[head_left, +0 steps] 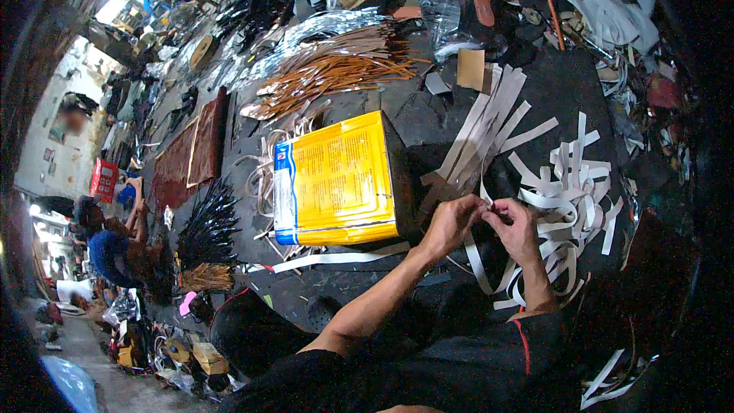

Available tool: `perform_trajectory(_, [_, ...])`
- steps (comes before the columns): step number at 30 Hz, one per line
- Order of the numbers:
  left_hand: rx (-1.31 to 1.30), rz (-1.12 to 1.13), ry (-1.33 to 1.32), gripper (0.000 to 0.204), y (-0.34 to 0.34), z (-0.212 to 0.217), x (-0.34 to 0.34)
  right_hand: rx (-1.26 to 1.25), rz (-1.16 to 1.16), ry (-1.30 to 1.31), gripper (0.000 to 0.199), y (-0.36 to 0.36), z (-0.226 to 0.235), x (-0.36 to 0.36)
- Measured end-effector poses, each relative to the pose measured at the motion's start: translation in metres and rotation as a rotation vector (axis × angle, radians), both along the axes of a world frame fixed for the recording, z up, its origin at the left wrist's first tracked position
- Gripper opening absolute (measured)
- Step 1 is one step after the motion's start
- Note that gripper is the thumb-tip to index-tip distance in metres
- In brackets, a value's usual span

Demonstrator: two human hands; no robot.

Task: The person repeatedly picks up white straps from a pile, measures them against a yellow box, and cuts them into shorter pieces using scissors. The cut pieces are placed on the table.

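My left hand (pixel 457 223) and my right hand (pixel 515 229) meet fingertip to fingertip, both closed in a pinch on a thin white strip (pixel 474 258). Part of it rises above the fingers and part hangs below in a curve; the pinched spot itself is mostly hidden. Beyond the hands a bundle of flat pale strips (pixel 489 118) fans out across the dark work surface (pixel 428 118). To the right of my right hand lies a loose heap of curled white strips (pixel 569 199). A yellow rectangular tin can (pixel 336 180) with a blue band lies left of my left hand.
Orange-brown strips (pixel 336 69) and silvery strips lie at the far side. A tan card piece (pixel 471 69) sits beyond the pale bundle. Dark red sheets (pixel 191 149) and black strips (pixel 210 218) are to the left. Another person (pixel 115 248) sits at the far left.
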State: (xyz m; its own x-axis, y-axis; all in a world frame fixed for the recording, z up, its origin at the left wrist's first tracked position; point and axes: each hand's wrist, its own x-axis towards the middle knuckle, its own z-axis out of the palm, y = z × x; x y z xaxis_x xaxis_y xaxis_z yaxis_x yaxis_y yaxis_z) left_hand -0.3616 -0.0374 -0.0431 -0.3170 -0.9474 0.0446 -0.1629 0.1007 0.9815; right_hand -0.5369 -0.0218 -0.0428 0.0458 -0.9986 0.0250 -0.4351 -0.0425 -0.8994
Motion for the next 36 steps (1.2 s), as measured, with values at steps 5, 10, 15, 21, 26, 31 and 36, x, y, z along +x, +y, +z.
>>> perform_trajectory(5, [0.048,0.019,-0.015,0.011,0.006,0.009,-0.005,-0.231,0.07,0.236,0.018,0.005,0.005,-0.004])
perform_trajectory(10, [-0.049,0.017,0.019,0.016,0.008,-0.005,-0.007,-0.119,0.033,0.176,0.017,0.007,0.018,-0.001])
perform_trajectory(15, [0.05,-0.017,0.092,0.014,0.01,-0.009,-0.009,-0.103,0.055,0.193,0.02,0.008,0.014,-0.001])
perform_trajectory(21, [0.127,-0.005,-0.095,0.014,0.013,0.012,-0.016,-0.281,-0.002,0.457,0.019,0.014,0.013,0.01])
perform_trajectory(26, [-0.134,-0.015,-0.184,0.013,0.014,-0.001,-0.015,-0.198,0.003,0.521,0.018,0.019,-0.005,0.011])
perform_trajectory(31, [-0.209,-0.033,-0.127,0.011,0.013,-0.025,-0.013,-0.158,0.048,0.521,0.017,0.019,-0.016,0.009])
perform_trajectory(36, [-0.162,-0.126,-0.281,0.031,0.009,-0.02,-0.007,-0.067,0.116,0.302,0.022,0.012,-0.007,-0.002])
